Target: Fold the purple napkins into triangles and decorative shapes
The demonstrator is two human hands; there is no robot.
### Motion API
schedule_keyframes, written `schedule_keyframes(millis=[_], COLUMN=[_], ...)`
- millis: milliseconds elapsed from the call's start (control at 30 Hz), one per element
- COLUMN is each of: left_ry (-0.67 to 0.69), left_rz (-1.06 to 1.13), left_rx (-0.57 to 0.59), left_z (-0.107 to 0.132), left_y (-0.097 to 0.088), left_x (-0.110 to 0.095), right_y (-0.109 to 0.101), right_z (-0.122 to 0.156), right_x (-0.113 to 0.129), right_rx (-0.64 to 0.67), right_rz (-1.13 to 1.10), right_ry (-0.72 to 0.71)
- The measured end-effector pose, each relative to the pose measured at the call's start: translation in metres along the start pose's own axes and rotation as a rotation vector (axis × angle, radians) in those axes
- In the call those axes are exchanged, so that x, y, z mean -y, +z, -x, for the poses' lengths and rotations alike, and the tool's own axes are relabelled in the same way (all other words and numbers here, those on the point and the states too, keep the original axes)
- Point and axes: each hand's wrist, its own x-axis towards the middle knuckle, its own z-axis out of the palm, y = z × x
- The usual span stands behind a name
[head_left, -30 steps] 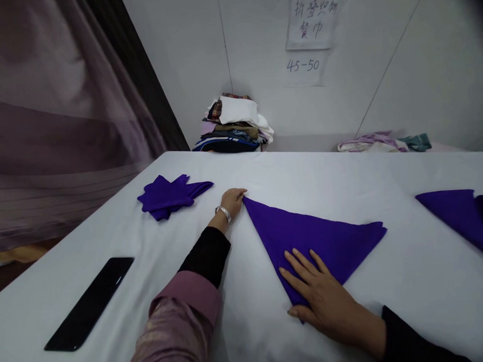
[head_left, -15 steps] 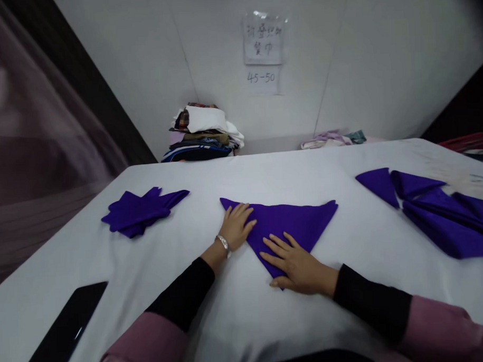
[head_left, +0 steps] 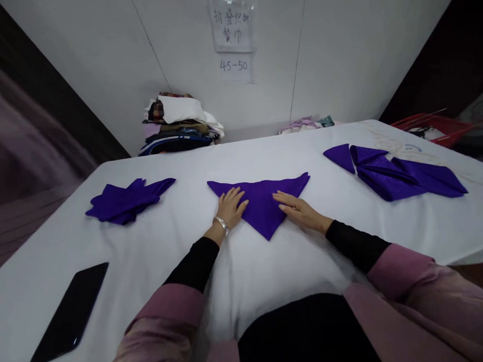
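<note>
Since a second ago the right hand (head_left: 300, 210) has been sliding off the near tip of the purple napkin (head_left: 262, 204) onto its right half, while the left hand (head_left: 230, 206) has been coming in from the far left corner onto the left half. Both hands are now lying flat, palms down and fingers stretched out and slightly spread, gripping nothing and pressing on the cloth. The napkin is lying between and under them, in the middle of the white-covered counter (head_left: 307, 252), with the left hand's fingertips on its left slope and the right hand's fingertips on its right slope.

It is showing as a deep purple triangle, folded flat, its long edge running along the far side and its point aiming back toward the person. The cloth is looking smooth, with crisp edges. A silver bracelet (head_left: 221, 223) is sitting on the left wrist.

Well to the left a folded purple napkin (head_left: 125, 201) is lying fanned out, and well to the right a pile of purple napkins (head_left: 395, 170) is lying loosely. A black phone (head_left: 67, 314) is lying near the left edge of the counter.
</note>
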Motion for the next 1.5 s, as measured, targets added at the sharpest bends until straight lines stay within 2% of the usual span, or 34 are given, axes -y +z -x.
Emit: schedule_keyframes(millis=[67, 167, 300, 467, 700, 833, 967, 1133, 1233, 1333, 1500], left_ry=[0.084, 0.256, 0.364, 0.379, 0.383, 0.396, 0.403, 0.406, 0.408, 0.403, 0.375], left_rz=[0.05, 0.086, 0.014, -0.096, -0.155, -0.148, -0.077, -0.035, -0.042, -0.062, -0.073], left_rx=[-0.024, 0.035, 0.119, 0.111, 0.103, 0.073, 0.045, -0.006, -0.016, 0.004, 0.039], left_z=[0.017, 0.045, 0.068, 0.07, 0.069, 0.069, 0.069, 0.069, 0.068, 0.067, 0.067], left_y=[-0.002, -0.002, 0.002, 0.005, 0.007, 0.01, 0.013, 0.016, 0.016, 0.014, 0.012], left_x=[-0.015, -0.045, -0.074, -0.08, -0.075, -0.071, -0.067, -0.066, -0.069, -0.073, -0.075], right_y=[0.0, 0.006, 0.014, 0.02, 0.011, -0.003, -0.021, -0.053, -0.069, -0.073, -0.064], right_z=[0.015, 0.032, 0.035, 0.031, 0.032, 0.029, 0.021, -0.003, -0.02, -0.032, -0.044], right_x=[-0.001, 0.003, 0.014, 0.021, 0.011, -0.005, -0.033, -0.08, -0.105, -0.119, -0.124], right_rx=[0.004, 0.062, 0.155, 0.273, 0.285, 0.233, 0.149, -0.258, -0.419, -0.5, -0.537], right_rz=[0.048, 0.158, 0.262, 0.391, 0.456, 0.5, 0.487, 0.294, 0.285, 0.289, 0.291], right_ry=[-0.058, -0.128, -0.194, -0.239, -0.199, -0.112, -0.011, 0.274, 0.438, 0.555, 0.652])
